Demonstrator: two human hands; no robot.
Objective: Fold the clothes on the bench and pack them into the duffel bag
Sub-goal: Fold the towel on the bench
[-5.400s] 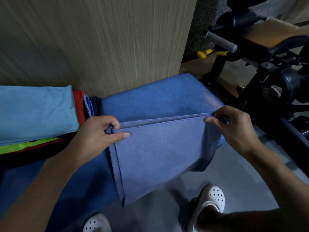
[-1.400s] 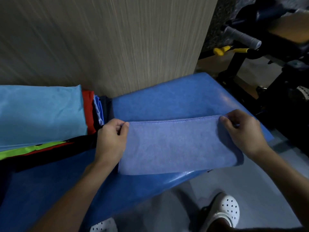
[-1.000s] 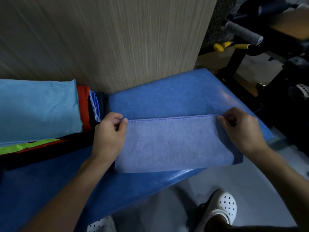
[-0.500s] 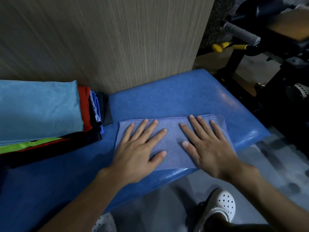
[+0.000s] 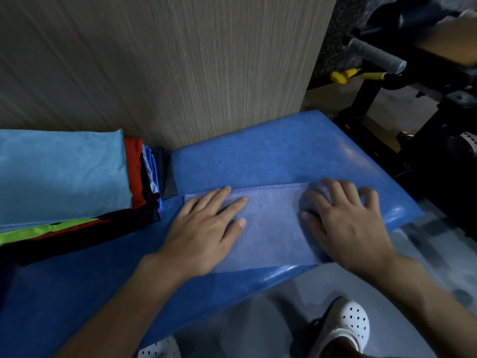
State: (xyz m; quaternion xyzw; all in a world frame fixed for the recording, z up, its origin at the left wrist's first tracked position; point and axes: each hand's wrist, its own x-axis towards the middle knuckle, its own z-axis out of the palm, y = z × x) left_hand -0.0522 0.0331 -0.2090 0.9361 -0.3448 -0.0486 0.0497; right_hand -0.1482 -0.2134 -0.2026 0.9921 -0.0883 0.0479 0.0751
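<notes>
While the blue cloth [image 5: 271,228] is lying flat on the worktop [image 5: 258,156], I am getting ready to fold it.
Its long side is running left to right. My left hand [image 5: 204,231] is pressing the left half, fingers [image 5: 219,200] straight and a little spread. My right hand [image 5: 348,226] is sitting on the right end, fingers bent; it is too blurry to tell if they are pinching. I think that end is going over to the left.

Left hand [image 5: 204,228] flat on purple cloth [image 5: 271,228]; right hand [image 5: 346,223] grips its right end; blue bench [image 5: 258,156] beneath.
</notes>
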